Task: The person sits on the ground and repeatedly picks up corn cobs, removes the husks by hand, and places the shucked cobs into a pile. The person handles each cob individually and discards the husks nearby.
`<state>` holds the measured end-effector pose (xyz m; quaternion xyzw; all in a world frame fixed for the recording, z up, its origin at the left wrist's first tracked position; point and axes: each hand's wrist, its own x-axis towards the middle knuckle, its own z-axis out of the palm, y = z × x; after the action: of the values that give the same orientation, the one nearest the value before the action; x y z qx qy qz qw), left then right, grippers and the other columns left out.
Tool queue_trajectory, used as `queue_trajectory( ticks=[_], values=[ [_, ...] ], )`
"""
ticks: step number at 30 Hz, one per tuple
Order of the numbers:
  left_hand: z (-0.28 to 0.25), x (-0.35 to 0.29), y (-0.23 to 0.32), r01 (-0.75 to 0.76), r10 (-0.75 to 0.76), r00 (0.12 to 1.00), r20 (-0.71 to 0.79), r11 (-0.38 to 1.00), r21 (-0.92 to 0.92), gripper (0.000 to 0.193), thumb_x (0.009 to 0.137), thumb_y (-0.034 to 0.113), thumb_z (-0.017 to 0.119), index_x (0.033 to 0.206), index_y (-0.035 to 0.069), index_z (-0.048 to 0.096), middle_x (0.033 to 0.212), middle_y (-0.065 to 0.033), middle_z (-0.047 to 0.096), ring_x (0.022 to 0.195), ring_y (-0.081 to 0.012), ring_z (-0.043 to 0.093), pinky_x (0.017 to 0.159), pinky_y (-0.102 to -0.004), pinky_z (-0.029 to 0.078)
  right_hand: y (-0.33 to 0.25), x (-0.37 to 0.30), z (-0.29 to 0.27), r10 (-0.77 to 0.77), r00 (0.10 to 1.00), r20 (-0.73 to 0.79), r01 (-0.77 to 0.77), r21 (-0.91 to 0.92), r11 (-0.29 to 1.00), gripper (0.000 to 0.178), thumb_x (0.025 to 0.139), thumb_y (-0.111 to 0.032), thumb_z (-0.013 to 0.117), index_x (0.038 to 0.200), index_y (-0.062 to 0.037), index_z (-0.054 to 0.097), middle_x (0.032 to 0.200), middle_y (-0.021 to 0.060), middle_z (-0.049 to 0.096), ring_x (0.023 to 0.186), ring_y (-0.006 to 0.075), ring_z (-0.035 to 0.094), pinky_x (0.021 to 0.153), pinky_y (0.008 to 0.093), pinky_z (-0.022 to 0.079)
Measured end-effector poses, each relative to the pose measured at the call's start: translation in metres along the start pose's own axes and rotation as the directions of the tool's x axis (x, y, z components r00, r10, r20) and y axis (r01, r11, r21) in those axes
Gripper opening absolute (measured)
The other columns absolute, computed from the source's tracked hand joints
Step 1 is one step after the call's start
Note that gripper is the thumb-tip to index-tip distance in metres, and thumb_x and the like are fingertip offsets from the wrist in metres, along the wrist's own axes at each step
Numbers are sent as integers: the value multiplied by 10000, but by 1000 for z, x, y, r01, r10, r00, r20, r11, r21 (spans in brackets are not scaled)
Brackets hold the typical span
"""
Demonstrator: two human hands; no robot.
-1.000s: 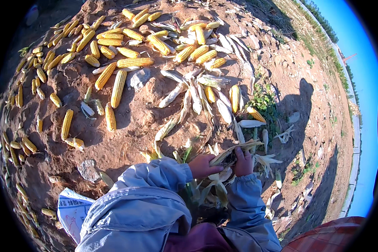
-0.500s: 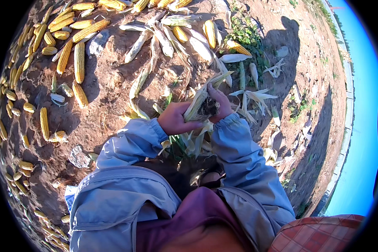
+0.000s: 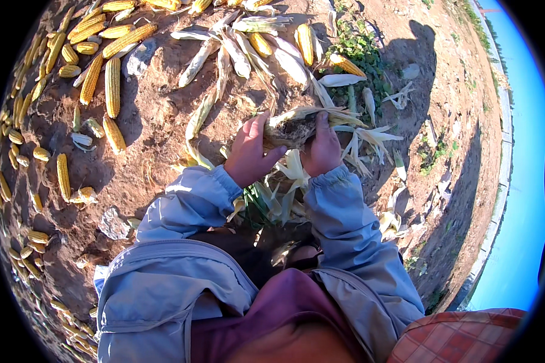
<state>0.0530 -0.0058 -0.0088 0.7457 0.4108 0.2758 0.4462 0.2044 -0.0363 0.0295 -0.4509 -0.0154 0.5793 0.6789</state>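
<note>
Between my hands is an ear of corn [image 3: 292,129] in its pale husk, lying crosswise; its opened side shows a dark, rotten-looking patch. My left hand [image 3: 250,151] grips its left end, with the thumb along the near side. Around the right part, my right hand [image 3: 323,147] is closed, its thumb on top of the husk. Loose strips of husk stick out past the right fingers. Below the hands, stripped husks [image 3: 292,172] lie in a heap in front of my legs.
Bare yellow corn cobs [image 3: 112,88] lie scattered on the soil at the left. Unhusked ears [image 3: 200,63] and a low green plant [image 3: 360,51] are beyond my hands. A pale stone [image 3: 114,224] sits left of my sleeve.
The ear of corn has turned from steeply tilted to nearly level. My left hand has moved up and slightly left; my right thumb now lies over the husk.
</note>
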Motion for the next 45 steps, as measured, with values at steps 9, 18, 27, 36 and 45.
queue_trajectory(
  ticks=[9,18,27,36,45],
  values=[
    [8,0,-1,105,29,992,121,336,-936,715,808,320,604,1322,-6,229,1287,-98,386,1173,-185,387,995,-325,292,10,-9,27,139,966,218,-149,31,988,501,927,-426,294,1180,-14,422,1163,133,507,1069,277,494,936,414,381],
    [-3,10,15,24,9,1000,24,19,-1000,596,812,235,574,1269,-59,329,1272,-161,430,1187,-276,401,1015,-382,282,3,-13,48,152,943,296,-196,124,973,467,934,-390,314,1176,-5,421,1157,119,510,1078,243,490,947,375,372],
    [-32,-1,18,106,45,993,110,88,-991,564,826,245,523,1249,-80,342,1252,-185,440,1168,-279,424,1003,-354,289,-6,-24,77,133,925,357,-178,96,979,452,940,-327,329,1195,43,380,1173,159,490,1089,272,480,952,412,364],
    [-48,-8,22,32,4,999,32,50,-998,554,786,192,605,1233,-42,377,1208,-150,493,1121,-254,473,967,-352,338,-6,-20,96,163,908,387,-108,-159,981,431,936,-310,351,1186,36,409,1122,139,532,1045,245,518,917,381,399],
    [-74,-6,25,161,5,985,171,309,-937,489,806,203,630,1197,6,413,1094,-56,544,965,-115,510,825,-261,415,-8,-16,98,192,860,473,-183,-65,981,431,934,-363,332,1202,-34,403,1115,121,524,974,225,528,860,393,426]
  ],
)
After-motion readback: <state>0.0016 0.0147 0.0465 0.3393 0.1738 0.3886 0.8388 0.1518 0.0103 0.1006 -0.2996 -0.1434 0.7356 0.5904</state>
